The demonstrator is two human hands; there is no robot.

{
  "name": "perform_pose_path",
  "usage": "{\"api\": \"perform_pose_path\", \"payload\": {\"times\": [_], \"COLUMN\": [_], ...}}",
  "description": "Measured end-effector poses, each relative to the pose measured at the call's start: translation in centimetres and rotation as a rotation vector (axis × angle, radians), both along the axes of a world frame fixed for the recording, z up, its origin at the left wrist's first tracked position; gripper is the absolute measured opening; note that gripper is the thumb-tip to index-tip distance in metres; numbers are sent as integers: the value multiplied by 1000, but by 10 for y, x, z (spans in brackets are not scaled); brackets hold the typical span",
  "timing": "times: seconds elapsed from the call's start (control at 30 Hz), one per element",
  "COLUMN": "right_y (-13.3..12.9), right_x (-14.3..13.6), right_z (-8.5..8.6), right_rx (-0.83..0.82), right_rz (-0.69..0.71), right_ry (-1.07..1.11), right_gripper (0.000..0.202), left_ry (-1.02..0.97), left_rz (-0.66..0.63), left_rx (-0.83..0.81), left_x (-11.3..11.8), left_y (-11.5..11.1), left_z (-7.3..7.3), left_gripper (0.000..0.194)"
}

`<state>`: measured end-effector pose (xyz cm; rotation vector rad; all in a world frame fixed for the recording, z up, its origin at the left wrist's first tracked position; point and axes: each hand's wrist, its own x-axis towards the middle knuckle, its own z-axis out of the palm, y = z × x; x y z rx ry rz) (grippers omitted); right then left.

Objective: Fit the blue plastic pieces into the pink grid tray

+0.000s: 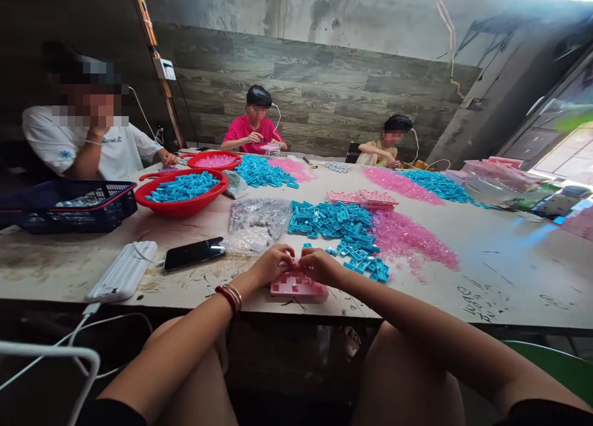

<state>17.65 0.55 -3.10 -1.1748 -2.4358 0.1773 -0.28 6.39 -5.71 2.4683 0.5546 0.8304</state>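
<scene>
Near the table's front edge lies a pink tray (296, 286) with rows of square recesses. My left hand (274, 262) and my right hand (319, 265) meet over its far edge, fingers bent and pinched close together. Whatever small piece sits between the fingertips is too hidden to name. Just beyond my hands is a pile of blue plastic pieces (333, 221), with some loose ones reaching toward my right hand. To the right of that pile spreads a heap of small clear pink pieces (412, 244).
A clear bag of small parts (257, 219), a black phone (194, 254) and a white power bank (124, 271) lie to the left. Farther left stand a red colander (183, 207) and a dark blue basket (78, 213). Stacked pink trays (361, 199) sit behind. Three people sit around the table.
</scene>
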Motion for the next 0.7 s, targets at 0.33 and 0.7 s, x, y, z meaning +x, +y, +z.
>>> {"api": "perform_pose_path", "payload": {"times": [0.33, 0.7], "right_y": [6, -2], "right_x": [16, 18], "right_z": [6, 26], "right_rx": [-73, -827], "right_rz": [-144, -255], "right_ry": [280, 273], "right_gripper": [20, 39], "left_ry": [144, 76], "left_rz": [-50, -117], "left_rx": [-211, 178], "left_x": [-1, 8], "left_y": [6, -17], "left_z": [15, 41], "left_gripper": [34, 22]}}
